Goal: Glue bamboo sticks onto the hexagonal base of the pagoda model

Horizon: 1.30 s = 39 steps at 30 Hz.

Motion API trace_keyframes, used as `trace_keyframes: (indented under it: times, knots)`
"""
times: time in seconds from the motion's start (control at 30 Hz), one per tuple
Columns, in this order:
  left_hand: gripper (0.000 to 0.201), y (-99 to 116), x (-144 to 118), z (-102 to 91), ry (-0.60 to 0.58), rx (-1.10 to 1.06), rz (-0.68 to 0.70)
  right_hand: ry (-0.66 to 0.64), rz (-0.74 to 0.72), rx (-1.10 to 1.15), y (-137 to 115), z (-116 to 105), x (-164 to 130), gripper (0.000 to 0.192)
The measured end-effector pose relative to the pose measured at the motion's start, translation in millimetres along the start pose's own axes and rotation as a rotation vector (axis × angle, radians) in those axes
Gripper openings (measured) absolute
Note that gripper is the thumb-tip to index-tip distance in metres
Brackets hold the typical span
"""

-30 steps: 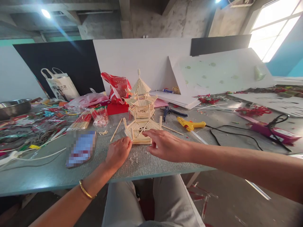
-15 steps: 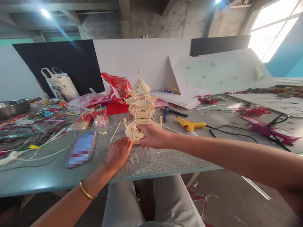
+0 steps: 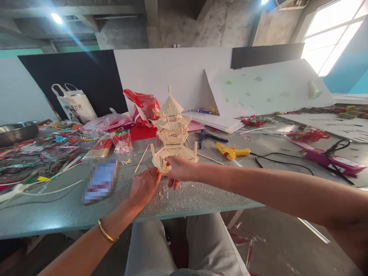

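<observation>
A model pagoda (image 3: 171, 124) built of pale wooden sticks stands upright on the table before me, with a pointed roof, tiers below and short posts round its wide base. My left hand (image 3: 146, 185) rests on the table at the base's front left, its fingers closed at the lower edge. Across the front of the base reaches my right hand (image 3: 180, 168), thumb and forefinger pinched near a front post, the other fingers curled down. Whatever lies between the right fingertips is too small to make out. Part of the base is hidden behind this hand.
A yellow glue gun (image 3: 232, 151) with a black cord lies right of the pagoda, near a dark blue tool (image 3: 211, 137). Loose sticks (image 3: 142, 158) and bundled sticks (image 3: 100, 147) lie left. A blurred-out flat object (image 3: 99, 181) sits near my left forearm.
My right hand has dipped slightly at the pagoda's front, its lower fingers now hanging further down. My left hand stays at the base's edge.
</observation>
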<state>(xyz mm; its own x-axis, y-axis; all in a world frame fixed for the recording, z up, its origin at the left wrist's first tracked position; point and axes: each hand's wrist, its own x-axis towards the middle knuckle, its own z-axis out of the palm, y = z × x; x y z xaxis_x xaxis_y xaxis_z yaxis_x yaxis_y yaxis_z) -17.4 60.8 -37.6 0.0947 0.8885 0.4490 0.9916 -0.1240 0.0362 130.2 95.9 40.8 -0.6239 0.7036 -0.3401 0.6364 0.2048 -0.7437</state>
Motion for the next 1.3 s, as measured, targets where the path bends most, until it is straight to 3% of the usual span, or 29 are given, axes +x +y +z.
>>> trace_keyframes:
  times: [0.47, 1.3]
  knots:
    - [0.032, -1.5, 1.5, -4.9, -0.060, -0.070, -0.011, -0.051, -0.135, 0.187, 6.5, 5.0, 9.3, 0.032]
    - [0.024, 0.9, 3.0, -10.3, -0.075, -0.182, -0.014, -0.030, -0.098, 0.206, 1.2, 4.2, 4.8, 0.034]
